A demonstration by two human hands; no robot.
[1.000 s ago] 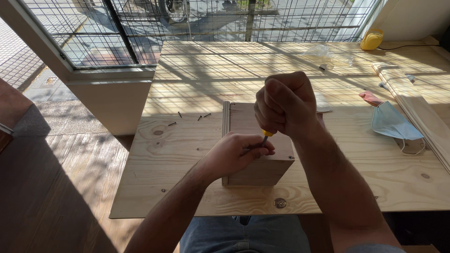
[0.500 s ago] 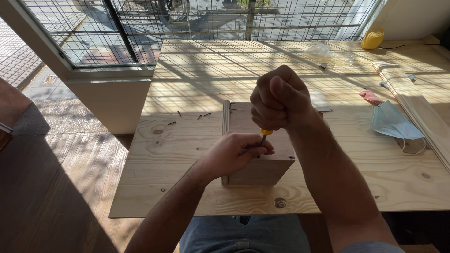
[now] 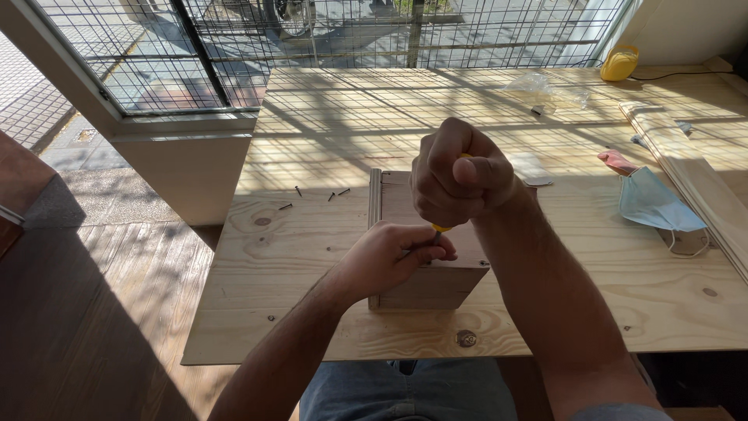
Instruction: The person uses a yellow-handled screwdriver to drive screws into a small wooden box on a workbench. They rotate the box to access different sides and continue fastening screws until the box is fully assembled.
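1. Far left: window grille (image 3: 234, 47) with street paving beyond it; wood floor (image 3: 101, 312) below, in shadow.
2. Table (image 3: 312, 257), pale pine, striped with grille shadow. Loose screws (image 3: 315, 196) lie scattered on it, just left of the box.
3. Box (image 3: 436, 284), plain wood, sits near the table's near edge, about centre. A plywood panel stands on edge along its left side.
4. Left hand (image 3: 389, 257) rests on the box top, fingers curled shut, tips pinched round the lower shaft of the screwdriver.
5. Screwdriver (image 3: 441, 229), yellow handle: only a small bit shows below the right fist, plus a sliver at the top. Upright, tip down on the box top. Tip itself hidden by the left fingers.
6. Right hand (image 3: 460, 175) sits directly above the left, closed in a tight fist round the handle, knuckles toward the camera.
7. Right of the box: small flat grey piece (image 3: 536, 181) on the table, near the right wrist.
8. Farther right: blue mask (image 3: 650, 204) lying flat, a pink item (image 3: 619, 161) just beyond it.
9. Right edge: long wood board (image 3: 701, 187) running near to far.
10. Far side: clear plastic bag (image 3: 545, 90); yellow object (image 3: 620, 64) at the far right corner, cable trailing right.
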